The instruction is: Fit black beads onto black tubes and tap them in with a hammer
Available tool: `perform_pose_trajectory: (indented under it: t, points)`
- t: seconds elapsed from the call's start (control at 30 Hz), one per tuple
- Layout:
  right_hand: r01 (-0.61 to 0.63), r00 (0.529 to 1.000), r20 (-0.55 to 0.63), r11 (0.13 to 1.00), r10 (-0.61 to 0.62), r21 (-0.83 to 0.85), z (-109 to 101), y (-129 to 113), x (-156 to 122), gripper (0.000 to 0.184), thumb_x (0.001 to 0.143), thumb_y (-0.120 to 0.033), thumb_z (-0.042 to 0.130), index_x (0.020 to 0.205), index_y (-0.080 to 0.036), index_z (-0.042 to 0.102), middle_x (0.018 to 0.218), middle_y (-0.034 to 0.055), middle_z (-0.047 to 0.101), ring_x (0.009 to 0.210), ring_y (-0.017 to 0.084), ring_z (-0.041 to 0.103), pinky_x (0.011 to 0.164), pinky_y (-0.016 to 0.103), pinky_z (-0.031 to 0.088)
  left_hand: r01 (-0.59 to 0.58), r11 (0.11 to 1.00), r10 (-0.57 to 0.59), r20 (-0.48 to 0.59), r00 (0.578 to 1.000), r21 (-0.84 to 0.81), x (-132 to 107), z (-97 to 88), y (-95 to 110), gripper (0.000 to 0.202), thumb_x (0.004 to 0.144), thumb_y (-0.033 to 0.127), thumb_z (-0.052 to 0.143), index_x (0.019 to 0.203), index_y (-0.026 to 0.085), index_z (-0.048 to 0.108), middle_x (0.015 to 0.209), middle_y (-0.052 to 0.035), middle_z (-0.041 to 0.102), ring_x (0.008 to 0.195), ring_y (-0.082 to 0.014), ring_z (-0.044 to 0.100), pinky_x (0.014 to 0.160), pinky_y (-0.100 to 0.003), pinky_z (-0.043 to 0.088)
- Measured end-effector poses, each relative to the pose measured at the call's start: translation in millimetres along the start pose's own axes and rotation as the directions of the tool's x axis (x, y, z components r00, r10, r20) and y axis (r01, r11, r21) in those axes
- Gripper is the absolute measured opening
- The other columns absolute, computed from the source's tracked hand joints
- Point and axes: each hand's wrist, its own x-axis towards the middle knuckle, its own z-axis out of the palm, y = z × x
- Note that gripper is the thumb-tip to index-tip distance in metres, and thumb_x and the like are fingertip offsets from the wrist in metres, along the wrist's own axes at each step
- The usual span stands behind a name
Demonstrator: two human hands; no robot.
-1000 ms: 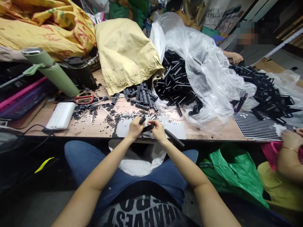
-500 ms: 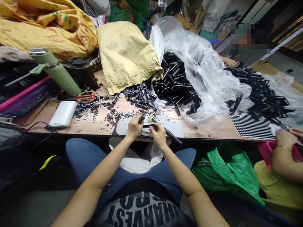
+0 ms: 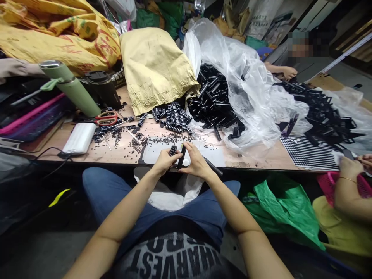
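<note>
My left hand (image 3: pixel 164 161) is closed around a short black cylinder (image 3: pixel 173 149) with rows of pale-edged ridges, its upper end poking out above the fingers. My right hand (image 3: pixel 197 159) grips a slim black bar (image 3: pixel 181 156) that stands nearly upright, fingers at its top and thumb near its bottom. The left fingertips reach the side of this bar. Under both hands lies a pale grey mat (image 3: pixel 152 152). A hammer's dark handle (image 3: pixel 213 167) sticks out to the right, its head mostly hidden behind my right hand.
Ridged cylinders (image 3: pixel 176 120) spill from a tan sack (image 3: pixel 157 66). Black bars (image 3: pixel 215 97) fill a clear plastic bag (image 3: pixel 247 85). Tiny black bits, scissors (image 3: pixel 107 118), a white power bank (image 3: pixel 79 138) and a green flask (image 3: pixel 72 91) are at left. Co-workers sit at right.
The black bar has turned from lying level to nearly upright, with my right hand now spanning its length. My left hand has turned, and the ridged cylinder shows more plainly.
</note>
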Motion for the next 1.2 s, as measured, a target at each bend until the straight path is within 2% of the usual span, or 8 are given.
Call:
perform_pose_trajectory:
  t: [0.2, 0.4, 0.7, 0.83, 0.9, 0.97, 1.07, 1.2]
  points:
    - [0.107, 0.994, -0.007, 0.993, -0.107, 0.056, 1, -8, 7, 0.113, 0.062, -0.036, 0.082, 0.15, -0.018, 0.012, 0.145, 0.019, 0.032, 0.139, 0.032, 0.029, 0.115, 0.05, 0.03, -0.086, 0.966, 0.09, 0.005, 0.996, -0.245, -1, 6.2, 2, 0.043, 0.074, 0.049, 0.066, 0.098, 0.015, 0.063, 0.074, -0.0003, 0.062, 0.047, -0.0066, 0.052, 0.038, -0.017, 0.038]
    - [0.139, 0.99, 0.013, 0.985, -0.141, 0.097, 8, -12, 11, 0.11, 0.063, -0.029, 0.08, 0.149, -0.018, 0.012, 0.147, 0.0188, 0.03, 0.141, 0.031, 0.027, 0.117, 0.049, 0.027, -0.003, 0.962, -0.002, -0.018, 1.0, -0.272, -3, 19.4, 8, 0.038, 0.073, 0.048, 0.068, 0.089, 0.016, 0.058, 0.06, 0.0035, 0.056, 0.042, -0.0115, 0.055, 0.041, -0.023, 0.046]
    - [-0.064, 0.997, -0.019, 0.972, 0.07, 0.226, 26, 4, 8, 0.106, 0.056, -0.024, 0.082, 0.144, -0.017, 0.022, 0.141, 0.0177, 0.036, 0.135, 0.031, 0.036, 0.112, 0.047, 0.035, 0.149, 0.983, -0.15, 0.005, 0.989, -0.109, 11, 16.2, 7, 0.033, 0.079, 0.046, 0.061, 0.081, 0.012, 0.06, 0.062, -0.0023, 0.059, 0.043, -0.0123, 0.056, 0.042, -0.023, 0.046]
    - [-0.125, 0.99, -0.037, 0.96, 0.138, 0.251, 43, 15, 8, 0.106, 0.056, -0.025, 0.081, 0.143, -0.017, 0.022, 0.141, 0.0178, 0.035, 0.134, 0.03, 0.036, 0.112, 0.047, 0.035, -0.056, 0.977, 0.067, -0.047, 0.997, 0.208, 13, 7.3, -12, 0.036, 0.084, 0.041, 0.056, 0.106, 0.013, 0.065, 0.086, -0.0081, 0.063, 0.067, -0.0164, 0.063, 0.062, -0.031, 0.054]
    - [-0.137, 0.987, -0.055, 0.972, 0.15, 0.191, 52, 21, 8, 0.103, 0.059, -0.025, 0.078, 0.144, -0.016, 0.021, 0.141, 0.0187, 0.035, 0.135, 0.031, 0.034, 0.112, 0.049, 0.033, -0.273, 0.807, 0.339, -0.032, 0.94, 0.524, 12, 2.5, -26, 0.044, 0.082, 0.034, 0.061, 0.122, 0.016, 0.06, 0.101, -0.0107, 0.061, 0.087, -0.0209, 0.062, 0.077, -0.036, 0.054]
    - [-0.141, 0.988, -0.049, 0.986, 0.145, 0.086, 56, 25, 5, 0.097, 0.065, -0.023, 0.074, 0.145, -0.015, 0.02, 0.143, 0.0194, 0.035, 0.136, 0.031, 0.032, 0.113, 0.049, 0.031, -0.385, 0.514, 0.516, 0.082, 0.852, 0.766, 13, -3.2, -40, 0.048, 0.083, 0.025, 0.06, 0.129, 0.014, 0.055, 0.107, -0.014, 0.059, 0.099, -0.0244, 0.058, 0.088, -0.04, 0.05]
    - [-0.268, 0.963, -0.065, 0.948, 0.261, -0.171, 46, 32, -6, 0.083, 0.074, -0.026, 0.07, 0.143, -0.012, 0.027, 0.142, 0.0215, 0.037, 0.134, 0.032, 0.034, 0.108, 0.05, 0.034, -0.433, 0.163, 0.547, 0.284, 0.787, 0.887, 19, -14.6, -54, 0.039, 0.09, 0.014, 0.044, 0.127, 0.009, 0.055, 0.104, -0.0174, 0.06, 0.099, -0.0254, 0.057, 0.089, -0.042, 0.049]
    - [-0.558, 0.81, -0.164, 0.656, 0.562, -0.508, 8, 44, -25, 0.033, 0.088, -0.035, 0.058, 0.112, -0.012, 0.056, 0.116, 0.021, 0.056, 0.113, 0.034, 0.05, 0.091, 0.046, 0.043, -0.535, -0.129, 0.459, 0.529, 0.714, 0.835, 31, -30.1, -53, 0.039, 0.093, 0.01, 0.036, 0.126, 0.01, 0.055, 0.108, -0.0182, 0.061, 0.094, -0.0233, 0.058, 0.081, -0.037, 0.049]
